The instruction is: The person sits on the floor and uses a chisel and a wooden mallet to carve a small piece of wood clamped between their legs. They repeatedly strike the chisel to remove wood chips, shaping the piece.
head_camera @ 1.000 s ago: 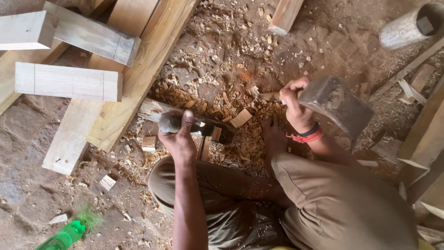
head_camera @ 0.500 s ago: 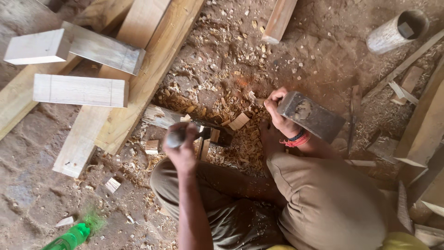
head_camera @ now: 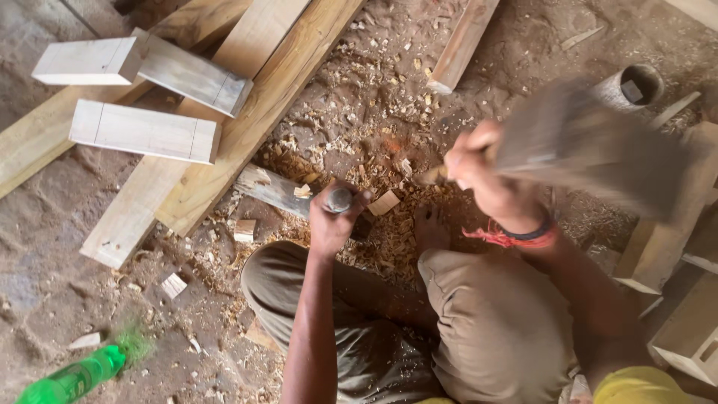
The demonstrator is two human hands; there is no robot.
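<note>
While left hand (head_camera: 329, 221) is gripping the chisel (head_camera: 340, 200) upright, right hand (head_camera: 486, 176) is swinging the mallet (head_camera: 591, 153) nearer than before, blurred; strike imminent.

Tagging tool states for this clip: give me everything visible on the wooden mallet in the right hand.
The mallet is a big, blocky head of grey-brown weathered wood, smeared by motion blur, so its edges and grain are unclear. A short pale handle end sticks out left of the right hand, which grips it just below the head. It is raised and tilted, head toward the upper right, above the shavings-strewn ground. It touches only that hand and sits apart from the chisel held upright in the left hand.
</note>
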